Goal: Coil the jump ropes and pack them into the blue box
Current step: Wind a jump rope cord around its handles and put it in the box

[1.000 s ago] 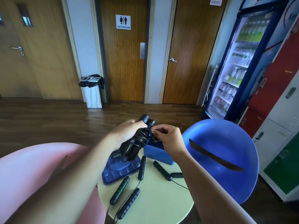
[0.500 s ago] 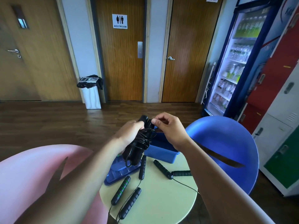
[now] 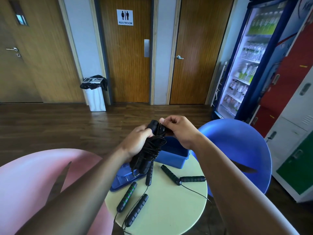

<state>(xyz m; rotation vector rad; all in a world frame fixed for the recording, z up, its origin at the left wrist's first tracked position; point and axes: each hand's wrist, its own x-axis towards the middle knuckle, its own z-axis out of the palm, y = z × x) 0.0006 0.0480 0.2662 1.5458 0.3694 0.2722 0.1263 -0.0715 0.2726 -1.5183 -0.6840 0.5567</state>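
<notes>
Left hand: your left hand (image 3: 138,143) is closed around the bundle of black jump rope with its two black handles (image 3: 149,148), and holds it in the air above the round pale green surface (image 3: 171,206).
Right hand: your right hand (image 3: 177,129) pinches the thin black cord at the top of the bundle, thumb and fingertips together, just beside the handle ends.
Long axis: the bundle is tilted, the handle tops point up and away from you, the lower end hangs toward the clear blue lid (image 3: 123,179).
Key relation: the open blue plastic box (image 3: 174,155) is directly under and a little behind your right hand, to the right of the bundle; the right hand is the nearer one.
Next move, as I judge: you finish the last wrap, then lower the bundle right and down into the box.
Still waiting: the other black foam-handled ropes (image 3: 171,174) lie uncoiled on the surface, their cords hang over the edge.
</notes>
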